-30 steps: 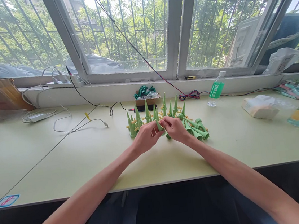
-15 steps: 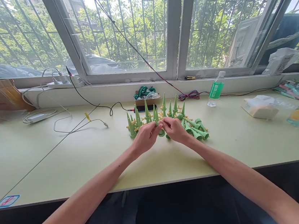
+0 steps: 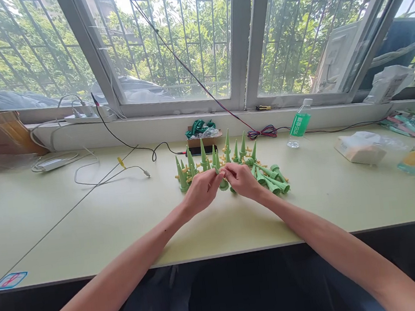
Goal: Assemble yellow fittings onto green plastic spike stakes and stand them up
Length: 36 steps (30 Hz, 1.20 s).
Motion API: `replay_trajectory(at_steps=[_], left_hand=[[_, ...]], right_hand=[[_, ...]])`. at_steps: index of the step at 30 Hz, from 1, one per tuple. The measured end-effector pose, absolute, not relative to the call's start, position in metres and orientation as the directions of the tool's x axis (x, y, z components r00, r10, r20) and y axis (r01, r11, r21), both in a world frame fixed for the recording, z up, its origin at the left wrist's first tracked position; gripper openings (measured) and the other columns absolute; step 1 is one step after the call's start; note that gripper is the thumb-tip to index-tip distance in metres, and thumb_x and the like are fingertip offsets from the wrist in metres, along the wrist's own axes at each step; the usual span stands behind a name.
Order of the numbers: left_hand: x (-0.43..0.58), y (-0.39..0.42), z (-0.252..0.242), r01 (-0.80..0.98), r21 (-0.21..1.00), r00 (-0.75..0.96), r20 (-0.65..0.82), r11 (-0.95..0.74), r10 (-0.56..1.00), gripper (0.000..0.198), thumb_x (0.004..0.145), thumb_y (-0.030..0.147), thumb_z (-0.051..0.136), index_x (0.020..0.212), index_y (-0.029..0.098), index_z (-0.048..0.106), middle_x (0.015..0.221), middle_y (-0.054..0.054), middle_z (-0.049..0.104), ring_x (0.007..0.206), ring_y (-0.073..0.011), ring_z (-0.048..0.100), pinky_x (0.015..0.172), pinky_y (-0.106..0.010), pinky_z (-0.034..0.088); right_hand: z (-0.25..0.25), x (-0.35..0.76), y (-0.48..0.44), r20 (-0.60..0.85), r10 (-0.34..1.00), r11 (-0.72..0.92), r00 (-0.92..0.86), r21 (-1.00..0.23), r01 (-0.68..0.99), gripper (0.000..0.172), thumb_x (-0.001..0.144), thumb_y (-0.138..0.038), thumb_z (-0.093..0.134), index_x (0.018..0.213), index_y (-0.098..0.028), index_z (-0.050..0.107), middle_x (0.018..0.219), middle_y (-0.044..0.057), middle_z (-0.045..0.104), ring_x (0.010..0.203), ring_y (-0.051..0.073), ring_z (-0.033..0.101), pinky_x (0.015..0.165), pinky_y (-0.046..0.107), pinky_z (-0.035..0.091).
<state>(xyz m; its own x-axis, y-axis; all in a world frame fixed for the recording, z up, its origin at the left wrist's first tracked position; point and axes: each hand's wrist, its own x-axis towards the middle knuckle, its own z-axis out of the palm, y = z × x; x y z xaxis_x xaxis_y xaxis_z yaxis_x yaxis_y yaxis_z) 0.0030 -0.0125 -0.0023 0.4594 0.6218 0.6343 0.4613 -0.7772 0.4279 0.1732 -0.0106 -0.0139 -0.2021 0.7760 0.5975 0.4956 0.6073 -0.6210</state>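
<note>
My left hand is closed around a green watering spike, whose wide threaded base shows just below the fingers. My right hand pinches close against it from the other side, fingertips meeting those of the left; what lies between the right fingers is hidden. Behind both hands, several green watering spikes with small yellow valves stand point up. More spikes lie in a loose pile beside my right wrist.
A small cardboard box with green wrapping stands at the back, a black phone before it. To the right are a water bottle and a tissue pack. Cables run across the left side of the table.
Both hands stay almost in place with their fingers together at the spike. Nothing else has visibly moved.
</note>
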Motion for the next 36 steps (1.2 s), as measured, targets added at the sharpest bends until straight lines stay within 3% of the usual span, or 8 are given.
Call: replay_trajectory(at_steps=[10,26,36], left_hand=[[0.0031,-0.0114,-0.0043,0.424,0.463,0.486,0.608,-0.778,0.628,0.019,0.087,0.033,0.057,0.077,0.017,0.058,0.064,0.0,0.057,0.055,-0.0112,0.05,0.053,-0.024,0.043],[0.0023,-0.0083,-0.0072,0.386,0.363,0.54,0.657,-0.848,0.527,0.014,0.089,0.026,0.055,0.079,0.018,0.058,0.069,0.0,0.056,0.057,-0.01,0.046,0.054,-0.023,0.041],[0.0025,-0.0072,-0.009,0.4,0.373,0.542,0.64,-0.837,0.545,0.008,0.087,0.025,0.057,0.085,0.018,0.061,0.077,-0.002,0.063,0.059,-0.0102,0.054,0.056,-0.023,0.045]], right_hand=[[-0.013,0.1741,-0.0113,0.597,0.775,0.612,-0.208,-0.624,0.486,0.031,0.092,-0.035,0.043,0.066,-0.019,0.045,0.057,-0.002,0.043,0.054,0.011,0.034,0.052,0.024,0.028],[-0.0121,0.1748,-0.012,0.599,0.777,0.603,-0.19,-0.625,0.496,0.033,0.092,-0.035,0.044,0.063,-0.019,0.043,0.053,-0.004,0.039,0.05,0.01,0.031,0.05,0.024,0.027],[-0.0132,0.1744,-0.011,0.603,0.777,0.601,-0.181,-0.625,0.498,0.031,0.091,-0.033,0.045,0.063,-0.019,0.044,0.054,-0.004,0.04,0.051,0.01,0.032,0.05,0.024,0.027]])
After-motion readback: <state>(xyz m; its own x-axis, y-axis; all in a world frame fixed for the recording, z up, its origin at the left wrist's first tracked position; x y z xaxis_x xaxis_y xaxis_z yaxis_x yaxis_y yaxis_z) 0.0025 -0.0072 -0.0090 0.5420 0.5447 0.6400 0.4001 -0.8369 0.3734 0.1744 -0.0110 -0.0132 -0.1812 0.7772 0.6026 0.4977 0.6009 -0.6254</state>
